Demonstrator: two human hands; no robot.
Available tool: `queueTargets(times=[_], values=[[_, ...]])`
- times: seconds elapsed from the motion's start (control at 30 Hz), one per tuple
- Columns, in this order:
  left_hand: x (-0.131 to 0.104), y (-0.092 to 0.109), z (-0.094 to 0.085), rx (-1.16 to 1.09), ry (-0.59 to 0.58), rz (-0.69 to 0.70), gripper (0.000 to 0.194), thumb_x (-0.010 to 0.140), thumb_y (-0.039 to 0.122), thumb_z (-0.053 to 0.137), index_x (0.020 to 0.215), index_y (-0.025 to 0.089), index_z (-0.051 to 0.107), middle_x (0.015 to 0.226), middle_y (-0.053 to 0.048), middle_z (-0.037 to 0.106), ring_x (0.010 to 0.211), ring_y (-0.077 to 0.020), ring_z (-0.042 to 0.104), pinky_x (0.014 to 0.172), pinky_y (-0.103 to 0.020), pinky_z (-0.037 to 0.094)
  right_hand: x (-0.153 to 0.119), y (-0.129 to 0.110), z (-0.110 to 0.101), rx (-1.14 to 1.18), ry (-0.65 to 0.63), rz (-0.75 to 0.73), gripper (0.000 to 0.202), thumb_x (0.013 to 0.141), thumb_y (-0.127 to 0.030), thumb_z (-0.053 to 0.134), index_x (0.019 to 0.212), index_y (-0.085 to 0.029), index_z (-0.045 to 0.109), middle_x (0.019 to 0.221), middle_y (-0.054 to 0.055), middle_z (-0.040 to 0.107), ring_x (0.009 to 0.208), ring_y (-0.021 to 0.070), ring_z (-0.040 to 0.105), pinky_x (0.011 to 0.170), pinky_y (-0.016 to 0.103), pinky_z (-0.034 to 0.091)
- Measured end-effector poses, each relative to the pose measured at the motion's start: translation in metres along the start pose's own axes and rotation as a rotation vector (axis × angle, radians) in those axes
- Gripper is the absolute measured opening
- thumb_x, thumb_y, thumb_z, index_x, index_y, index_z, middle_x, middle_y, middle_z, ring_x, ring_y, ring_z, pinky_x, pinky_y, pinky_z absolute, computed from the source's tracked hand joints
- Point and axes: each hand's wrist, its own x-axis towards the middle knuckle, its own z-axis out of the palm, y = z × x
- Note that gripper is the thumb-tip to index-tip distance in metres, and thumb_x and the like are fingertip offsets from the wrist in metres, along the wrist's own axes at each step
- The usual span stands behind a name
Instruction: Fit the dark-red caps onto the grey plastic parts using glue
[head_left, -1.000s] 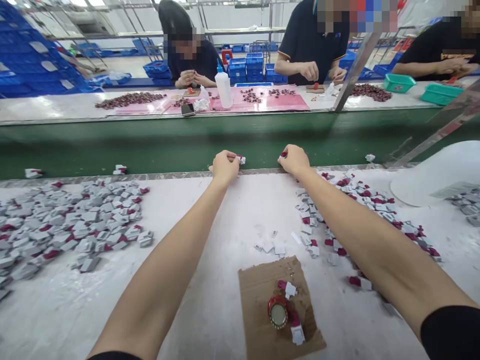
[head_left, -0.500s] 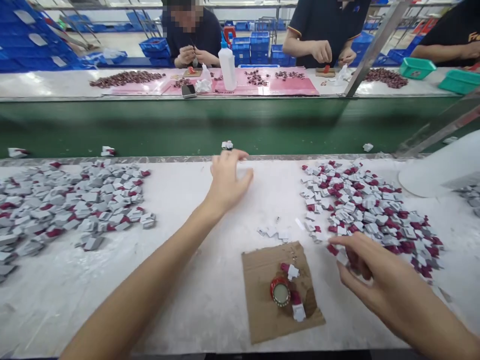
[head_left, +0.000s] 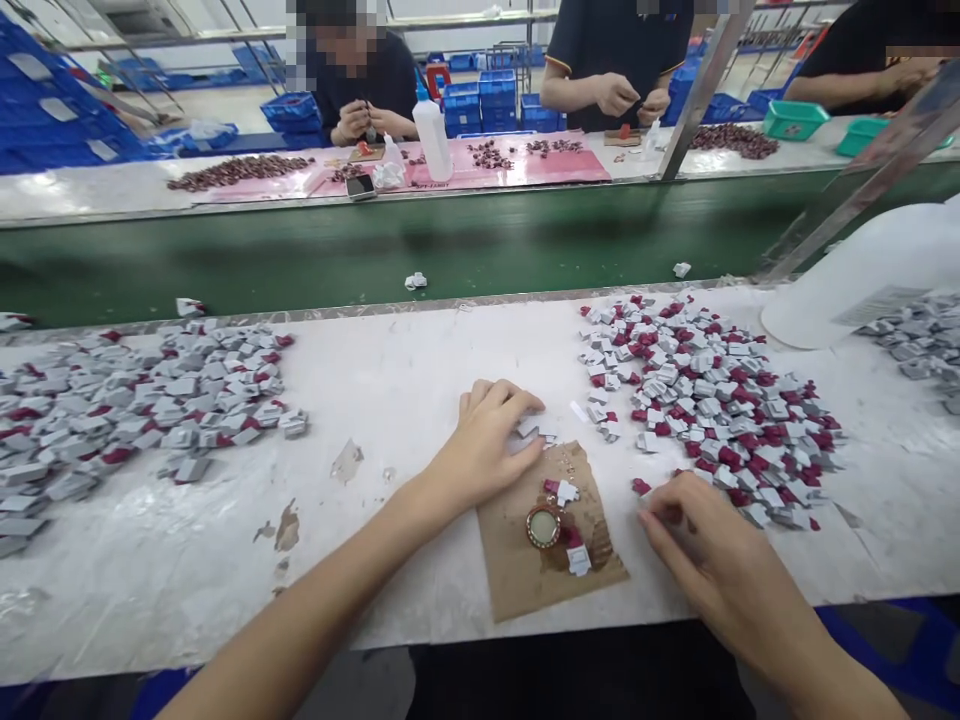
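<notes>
Centrally, near the close edge of a whitish worktable [head_left: 390,370], lies a square of brown cardboard [head_left: 517,580], and a person's bare hands work on either side of it. The left hand [head_left: 491,440] reaches over the cardboard's far left corner, thumb and fingers spread apart around a few loose grey bits [head_left: 534,431] lying just beyond the edge. The right hand [head_left: 705,550] is just right of the cardboard, thumb and forefinger held narrow beside a maroon-and-white piece [head_left: 641,487]; I cannot tell whether they grip it. On the cardboard sit a round bottle cap [head_left: 543,526], hollow side up, and two more maroon-and-white parts, one beyond the cap [head_left: 562,491] and one to its right [head_left: 577,557]. Further right of the cardboard spreads a heap of similar parts [head_left: 705,390], with a big white container [head_left: 847,290] past it; well to the cardboard's left is a second, greyer heap [head_left: 150,410]. Beyond the cardboard, across a green strip [head_left: 510,240] dotted with a few pieces, three co-workers in dark shirts handle small items at another table [head_left: 82,200].
</notes>
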Motion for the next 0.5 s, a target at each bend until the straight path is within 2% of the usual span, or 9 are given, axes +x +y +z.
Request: queueTargets(times=[0.1, 0.23, 0.3, 0.37, 0.43, 0.5], values=[[-0.003, 0.0, -0.003, -0.002, 0.018, -0.015, 0.022, 0.1, 0.02, 0.064, 0.118, 0.023, 0.073, 0.122, -0.008, 0.07, 0.121, -0.0329, 0.054, 0.111, -0.055, 0.044, 0.0, 0.006, 0.006, -0.015, 0.102, 0.078, 0.018, 0.111, -0.034, 0.062, 0.098, -0.028, 0.052, 0.088, 0.0, 0.057, 0.074, 0.0204, 0.062, 0.063, 0.031, 0.049], [0.005, 0.009, -0.009, 0.003, -0.016, 0.023, 0.034, 0.092, 0.016, 0.064, 0.124, 0.024, 0.071, 0.123, -0.008, 0.069, 0.121, -0.0333, 0.055, 0.113, -0.055, 0.045, 0.003, 0.003, 0.01, 0.017, 0.138, 0.15, 0.014, 0.111, -0.032, 0.061, 0.098, -0.027, 0.058, 0.094, 0.003, 0.061, 0.071, 0.0194, 0.061, 0.063, 0.032, 0.051], [0.02, 0.016, -0.008, 0.014, -0.022, 0.041, 0.037, 0.091, 0.016, 0.065, 0.127, 0.025, 0.07, 0.125, -0.008, 0.069, 0.122, -0.0337, 0.056, 0.115, -0.055, 0.045, 0.004, -0.001, 0.009, 0.041, 0.151, 0.154, 0.016, 0.112, -0.033, 0.059, 0.098, -0.026, 0.06, 0.106, 0.007, 0.064, 0.074, 0.0194, 0.062, 0.067, 0.033, 0.053], [0.042, 0.022, -0.002, 0.027, 0.01, 0.025, 0.032, 0.097, 0.018, 0.06, 0.127, 0.025, 0.069, 0.129, -0.009, 0.07, 0.125, -0.0341, 0.057, 0.117, -0.056, 0.045, 0.005, -0.002, 0.008, 0.068, 0.118, 0.157, 0.017, 0.113, -0.033, 0.057, 0.098, -0.026, 0.059, 0.111, 0.009, 0.067, 0.077, 0.0199, 0.063, 0.069, 0.034, 0.054], [0.067, 0.025, 0.007, 0.043, 0.058, -0.006, 0.029, 0.102, 0.019, 0.057, 0.129, 0.023, 0.068, 0.134, -0.011, 0.07, 0.128, -0.0357, 0.058, 0.116, -0.056, 0.045, 0.005, 0.0, 0.008, 0.084, 0.077, 0.181, 0.014, 0.113, -0.034, 0.057, 0.101, -0.026, 0.06, 0.102, 0.006, 0.068, 0.076, 0.0207, 0.064, 0.068, 0.034, 0.053], [0.09, 0.025, 0.016, 0.053, 0.098, -0.026, 0.028, 0.103, 0.022, 0.062, 0.13, 0.023, 0.068, 0.136, -0.013, 0.07, 0.131, -0.0378, 0.056, 0.115, -0.056, 0.045, 0.004, 0.003, 0.008, 0.087, 0.075, 0.21, 0.008, 0.112, -0.034, 0.061, 0.11, -0.026, 0.062, 0.09, 0.002, 0.066, 0.074, 0.0215, 0.064, 0.066, 0.033, 0.053]])
